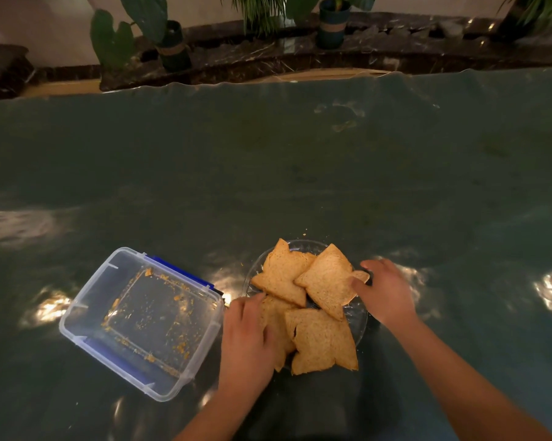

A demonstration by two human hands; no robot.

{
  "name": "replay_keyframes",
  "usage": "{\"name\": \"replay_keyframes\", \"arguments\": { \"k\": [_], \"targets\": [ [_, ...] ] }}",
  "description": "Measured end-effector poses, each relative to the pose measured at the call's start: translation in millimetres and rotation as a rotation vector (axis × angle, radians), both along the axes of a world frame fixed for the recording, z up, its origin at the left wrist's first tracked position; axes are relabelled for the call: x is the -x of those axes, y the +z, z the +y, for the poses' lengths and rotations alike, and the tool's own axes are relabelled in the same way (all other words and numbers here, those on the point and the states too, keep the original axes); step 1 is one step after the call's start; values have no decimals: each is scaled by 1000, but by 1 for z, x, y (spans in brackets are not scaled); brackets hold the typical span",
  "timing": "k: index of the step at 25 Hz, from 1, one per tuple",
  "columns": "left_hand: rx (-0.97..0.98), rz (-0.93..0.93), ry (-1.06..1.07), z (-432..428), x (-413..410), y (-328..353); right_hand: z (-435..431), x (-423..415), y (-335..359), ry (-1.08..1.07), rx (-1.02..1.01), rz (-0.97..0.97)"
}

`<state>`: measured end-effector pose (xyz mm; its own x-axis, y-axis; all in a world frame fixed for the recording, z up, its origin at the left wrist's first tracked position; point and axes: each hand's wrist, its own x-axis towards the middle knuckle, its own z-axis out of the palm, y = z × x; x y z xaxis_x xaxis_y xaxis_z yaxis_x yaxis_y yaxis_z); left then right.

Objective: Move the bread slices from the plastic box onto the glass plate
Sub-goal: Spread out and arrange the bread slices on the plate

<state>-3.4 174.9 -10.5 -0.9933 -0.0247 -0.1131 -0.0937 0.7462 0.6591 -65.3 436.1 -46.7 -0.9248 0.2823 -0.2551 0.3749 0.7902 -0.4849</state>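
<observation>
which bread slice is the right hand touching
The far-right slice on the glass plate; the right hand rests on its right edge, while the left hand covers the near-left one.

4 bread slices (303,305) overlap on the glass plate (357,319). The left hand (247,340) rests on the plate's left slice, the right hand (384,292) touches its right slice. The crumb-strewn plastic box (141,319) sits left of the plate.

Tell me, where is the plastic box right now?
In the head view the box sits low on the left, on the table, just left of the plate of bread, holding only crumbs.
</observation>
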Motion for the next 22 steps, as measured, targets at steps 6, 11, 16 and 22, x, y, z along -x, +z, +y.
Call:
{"name": "replay_keyframes", "arguments": {
  "k": [6, 11, 16, 22],
  "targets": [
    [-116, -262, 266, -8, -25, -13, 1, -21, 0, -125, 51, 156],
    [-346, -353, 513, -6, -21, -17, 1, -33, -4, -131, 169, 132],
    [-348, -299, 594, 5, -17, -13, -3, -23, -2, -2, 100, 94],
    [-268, -261, 480, 10, -14, -10, -4, -23, -2, -9, 86, 73]
  ]
}}
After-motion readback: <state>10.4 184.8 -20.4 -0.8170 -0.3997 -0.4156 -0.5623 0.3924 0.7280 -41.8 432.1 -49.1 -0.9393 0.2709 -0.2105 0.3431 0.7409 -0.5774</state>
